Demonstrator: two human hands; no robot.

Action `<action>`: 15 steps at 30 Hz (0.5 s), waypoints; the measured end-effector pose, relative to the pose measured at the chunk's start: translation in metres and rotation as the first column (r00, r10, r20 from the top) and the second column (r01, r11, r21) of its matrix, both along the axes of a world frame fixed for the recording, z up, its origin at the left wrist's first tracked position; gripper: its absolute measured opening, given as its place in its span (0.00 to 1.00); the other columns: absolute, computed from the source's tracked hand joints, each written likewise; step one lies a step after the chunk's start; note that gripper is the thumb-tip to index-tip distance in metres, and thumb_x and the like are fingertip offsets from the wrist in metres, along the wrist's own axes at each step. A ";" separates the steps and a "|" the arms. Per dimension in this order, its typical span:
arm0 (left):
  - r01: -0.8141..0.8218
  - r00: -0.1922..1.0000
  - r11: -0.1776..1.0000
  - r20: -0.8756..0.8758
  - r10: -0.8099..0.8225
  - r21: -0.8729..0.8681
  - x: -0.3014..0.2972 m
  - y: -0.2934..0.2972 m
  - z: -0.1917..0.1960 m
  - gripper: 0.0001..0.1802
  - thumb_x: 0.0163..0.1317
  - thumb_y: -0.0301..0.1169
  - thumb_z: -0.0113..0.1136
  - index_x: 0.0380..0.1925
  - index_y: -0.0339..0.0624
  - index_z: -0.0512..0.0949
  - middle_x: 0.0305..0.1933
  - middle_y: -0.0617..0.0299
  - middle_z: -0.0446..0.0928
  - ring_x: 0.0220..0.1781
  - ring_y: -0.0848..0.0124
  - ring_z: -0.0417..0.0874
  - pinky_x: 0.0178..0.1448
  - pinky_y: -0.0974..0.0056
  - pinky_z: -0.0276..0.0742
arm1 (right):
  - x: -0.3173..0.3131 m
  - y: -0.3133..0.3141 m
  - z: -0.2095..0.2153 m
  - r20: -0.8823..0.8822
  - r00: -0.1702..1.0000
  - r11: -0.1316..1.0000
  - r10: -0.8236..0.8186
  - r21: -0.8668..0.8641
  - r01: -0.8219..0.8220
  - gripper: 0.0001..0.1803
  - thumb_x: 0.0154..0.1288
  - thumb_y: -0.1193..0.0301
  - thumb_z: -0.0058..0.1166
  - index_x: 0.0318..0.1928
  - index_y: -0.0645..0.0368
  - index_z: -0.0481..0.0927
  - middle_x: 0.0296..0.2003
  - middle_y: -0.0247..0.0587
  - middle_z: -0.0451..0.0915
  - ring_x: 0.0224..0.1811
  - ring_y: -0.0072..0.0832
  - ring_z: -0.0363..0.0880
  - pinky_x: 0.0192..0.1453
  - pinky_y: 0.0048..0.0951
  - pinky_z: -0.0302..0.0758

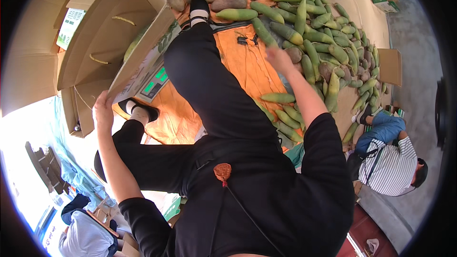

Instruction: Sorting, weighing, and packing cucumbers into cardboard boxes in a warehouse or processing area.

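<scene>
My left hand (pixel 103 109) is closed on the near edge of an open cardboard box (pixel 143 38) with rope handles. Inside that box, part of a green radish (pixel 134 44) shows; the rest of the inside is hidden. Beside the box is a scale (pixel 153 84) with lit green displays. To the right, my right hand (pixel 281 62), smeared by motion, closes around the lower end of a long green radish (pixel 263 32). The radish tilts up and away from my fingers, next to a large heap of green radishes (pixel 328 43).
Dark reddish roots (pixel 228 3) lie along the far side on an orange sheet (pixel 233 62). My feet are on the sheet, between box and heap. One person (pixel 390 162) sits at the right, another (pixel 85 233) at the lower left. More cardboard (pixel 390 66) stands beyond the heap.
</scene>
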State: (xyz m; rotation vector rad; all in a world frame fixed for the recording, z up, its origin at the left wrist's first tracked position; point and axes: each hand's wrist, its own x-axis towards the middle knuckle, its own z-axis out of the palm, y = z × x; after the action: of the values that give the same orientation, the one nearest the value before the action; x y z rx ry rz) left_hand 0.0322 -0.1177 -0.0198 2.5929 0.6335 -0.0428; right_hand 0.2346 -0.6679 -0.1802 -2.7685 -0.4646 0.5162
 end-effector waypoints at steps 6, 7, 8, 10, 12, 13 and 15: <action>-0.057 0.998 0.998 0.005 0.057 0.011 -0.012 0.000 0.004 0.11 0.58 0.24 0.51 0.41 0.38 0.76 0.38 0.49 0.78 0.41 0.55 0.79 0.48 0.61 0.72 | -0.103 -0.034 -0.053 -0.252 0.958 0.961 -0.135 -0.268 0.065 0.11 0.56 0.68 0.55 0.41 0.53 0.79 0.39 0.47 0.80 0.45 0.41 0.79 0.49 0.38 0.75; -0.063 0.998 0.998 -0.002 0.063 0.013 -0.012 0.000 0.006 0.11 0.58 0.23 0.51 0.41 0.37 0.76 0.38 0.48 0.78 0.41 0.55 0.79 0.47 0.61 0.72 | -0.110 -0.032 -0.056 -0.282 0.953 0.940 -0.105 -0.342 0.003 0.09 0.58 0.69 0.52 0.40 0.53 0.79 0.40 0.47 0.80 0.46 0.40 0.79 0.50 0.37 0.75; -0.066 0.998 0.998 0.014 0.066 0.014 -0.009 0.002 0.001 0.11 0.58 0.23 0.51 0.41 0.37 0.76 0.38 0.48 0.78 0.41 0.55 0.79 0.47 0.61 0.72 | -0.121 -0.037 -0.067 -0.255 0.966 0.907 -0.038 -0.414 -0.074 0.09 0.59 0.70 0.50 0.40 0.53 0.79 0.41 0.46 0.79 0.47 0.39 0.78 0.50 0.37 0.75; -0.023 0.999 0.999 0.030 0.022 0.041 -0.016 0.014 -0.009 0.11 0.57 0.22 0.52 0.40 0.36 0.76 0.38 0.48 0.78 0.41 0.53 0.79 0.47 0.61 0.73 | -0.134 -0.025 -0.075 -0.258 0.961 0.841 0.097 -0.495 -0.218 0.10 0.62 0.70 0.47 0.43 0.51 0.78 0.45 0.43 0.77 0.50 0.37 0.76 0.50 0.37 0.75; -0.073 0.997 0.993 0.001 0.073 0.088 -0.012 0.008 -0.005 0.11 0.55 0.21 0.52 0.39 0.36 0.76 0.37 0.47 0.78 0.43 0.52 0.78 0.47 0.58 0.72 | -0.142 -0.019 -0.079 -0.298 0.943 0.811 0.145 -0.511 -0.286 0.12 0.62 0.69 0.46 0.46 0.50 0.76 0.48 0.40 0.75 0.54 0.35 0.73 0.51 0.36 0.74; -0.019 0.999 0.996 0.035 0.015 0.092 -0.011 0.011 -0.014 0.11 0.55 0.21 0.52 0.38 0.36 0.76 0.37 0.47 0.78 0.43 0.52 0.78 0.48 0.57 0.72 | -0.145 -0.022 -0.089 -0.319 0.936 0.810 0.150 -0.504 -0.301 0.12 0.62 0.69 0.47 0.47 0.49 0.76 0.49 0.38 0.73 0.55 0.34 0.71 0.52 0.36 0.73; -0.016 0.998 0.991 0.062 0.008 0.135 -0.016 0.011 -0.011 0.11 0.53 0.21 0.52 0.37 0.38 0.77 0.37 0.49 0.78 0.45 0.52 0.76 0.50 0.55 0.71 | -0.146 -0.010 -0.088 -0.360 0.911 0.795 0.204 -0.482 -0.368 0.12 0.62 0.68 0.47 0.47 0.49 0.75 0.50 0.37 0.73 0.56 0.34 0.70 0.53 0.38 0.72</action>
State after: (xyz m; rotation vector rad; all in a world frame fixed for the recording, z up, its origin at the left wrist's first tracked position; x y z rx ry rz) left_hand 0.0158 -0.1070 -0.0304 2.7087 0.6500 0.0856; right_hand 0.0891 -0.6775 -0.2684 -3.0688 -0.7821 1.2961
